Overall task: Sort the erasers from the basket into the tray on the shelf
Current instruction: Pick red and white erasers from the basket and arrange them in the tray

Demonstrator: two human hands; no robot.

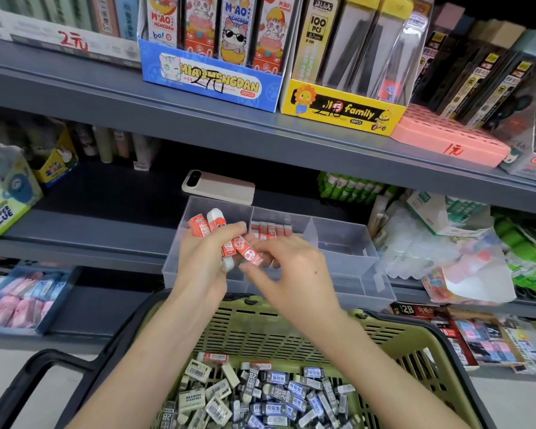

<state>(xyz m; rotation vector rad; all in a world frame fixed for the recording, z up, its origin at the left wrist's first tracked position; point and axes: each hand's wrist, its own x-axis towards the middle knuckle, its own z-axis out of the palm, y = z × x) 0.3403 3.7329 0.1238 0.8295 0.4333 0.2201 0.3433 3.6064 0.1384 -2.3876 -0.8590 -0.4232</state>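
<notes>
Several red-sleeved erasers [202,228] stand bunched in the left hand [203,264], whose fingers and thumb curl round them; their tops poke out above the knuckles and a white end shows below. Just beside it, we see the right hand [294,270] pinching a single red eraser [248,254] between thumb and fingertips. That eraser lies tilted, and its upper end touches the bunch. Both hands hover over the left part of the clear tray [347,243], which sits on the grey shelf [90,252].

In the tray's middle compartment we find a row of red erasers [270,230] standing side by side against the back wall. The hands hide most of the left compartment, so we cannot tell what lies in it. To the right, the dividers and clear floor show plainly, with open room up to the right wall.

The tray's near edge reaches the shelf's front lip, right above the far rim of the green basket [291,323]. Down in the basket, between the forearms, lie loose grey and white erasers [260,394], well apart from the hands. A phone [220,187] rests behind the tray. Plastic bags [446,258] crowd the tray's right side, while bare shelf runs along its left.
</notes>
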